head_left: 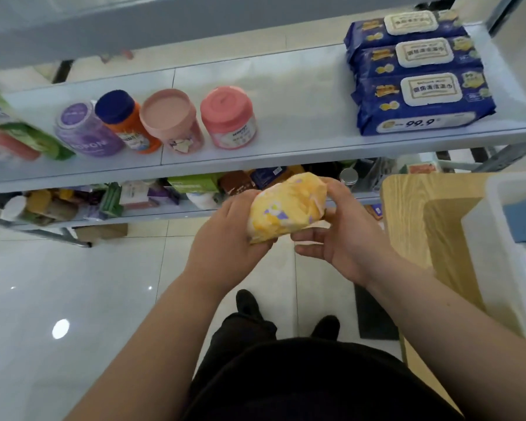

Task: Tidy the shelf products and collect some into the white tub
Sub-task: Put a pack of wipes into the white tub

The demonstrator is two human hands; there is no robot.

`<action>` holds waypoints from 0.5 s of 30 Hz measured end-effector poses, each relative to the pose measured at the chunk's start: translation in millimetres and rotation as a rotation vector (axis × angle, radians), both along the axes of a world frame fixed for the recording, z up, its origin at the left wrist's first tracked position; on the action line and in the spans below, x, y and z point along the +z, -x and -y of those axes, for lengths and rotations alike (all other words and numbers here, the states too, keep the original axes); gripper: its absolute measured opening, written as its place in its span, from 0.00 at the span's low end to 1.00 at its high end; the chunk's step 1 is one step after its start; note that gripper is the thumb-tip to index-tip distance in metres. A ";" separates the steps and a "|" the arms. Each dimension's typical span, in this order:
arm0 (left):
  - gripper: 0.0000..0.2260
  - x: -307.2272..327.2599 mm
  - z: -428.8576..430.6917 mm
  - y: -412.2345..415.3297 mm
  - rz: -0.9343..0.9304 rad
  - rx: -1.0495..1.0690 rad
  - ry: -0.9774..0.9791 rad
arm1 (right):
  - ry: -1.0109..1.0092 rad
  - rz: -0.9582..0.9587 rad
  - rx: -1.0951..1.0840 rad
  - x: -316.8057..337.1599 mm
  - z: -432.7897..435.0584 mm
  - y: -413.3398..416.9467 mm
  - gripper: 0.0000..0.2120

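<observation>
A soft yellow packet [286, 206] with purple and white print is held in front of the shelf's lower level, between both hands. My left hand [225, 235] grips its left and lower end. My right hand [343, 235] holds its right side, thumb over the top and fingers under it. The white tub [498, 238] stands at the right edge on a wooden stand, with a blue item and other goods inside. On the grey shelf [286, 147] stand a purple jar [87, 129], an orange jar [125, 123] with a blue lid and two pink jars [228, 117].
Three dark blue wipe packs [419, 77] lie stacked at the shelf's right end. Green and pink packets [16, 138] sit at its left end. The lower shelf [164, 196] is crowded with mixed boxes. The wooden stand [425, 226] is at my right; glossy tiled floor lies below.
</observation>
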State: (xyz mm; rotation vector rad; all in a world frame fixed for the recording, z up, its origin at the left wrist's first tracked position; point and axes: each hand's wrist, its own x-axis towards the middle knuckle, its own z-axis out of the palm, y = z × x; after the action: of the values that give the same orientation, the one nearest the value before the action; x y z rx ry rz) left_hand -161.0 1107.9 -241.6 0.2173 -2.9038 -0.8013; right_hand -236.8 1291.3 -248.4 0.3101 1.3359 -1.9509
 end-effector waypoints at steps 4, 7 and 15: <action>0.23 10.9 -10.7 -8.0 0.137 0.153 -0.409 | -0.112 -0.189 0.109 -9.2 -5.5 -1.0 0.17; 0.20 12.0 -20.6 -12.7 0.224 0.177 -0.774 | -0.008 -0.209 0.220 -13.7 -5.2 -12.7 0.24; 0.27 1.8 -5.5 -11.1 0.285 0.281 -1.370 | 0.061 -0.165 0.121 -0.7 25.8 -22.6 0.28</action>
State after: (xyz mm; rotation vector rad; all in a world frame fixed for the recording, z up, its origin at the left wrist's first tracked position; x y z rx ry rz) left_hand -149.9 1113.5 -239.8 0.8370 -1.8619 -2.6223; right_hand -214.2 1265.5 -249.1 0.0384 1.3623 -1.9444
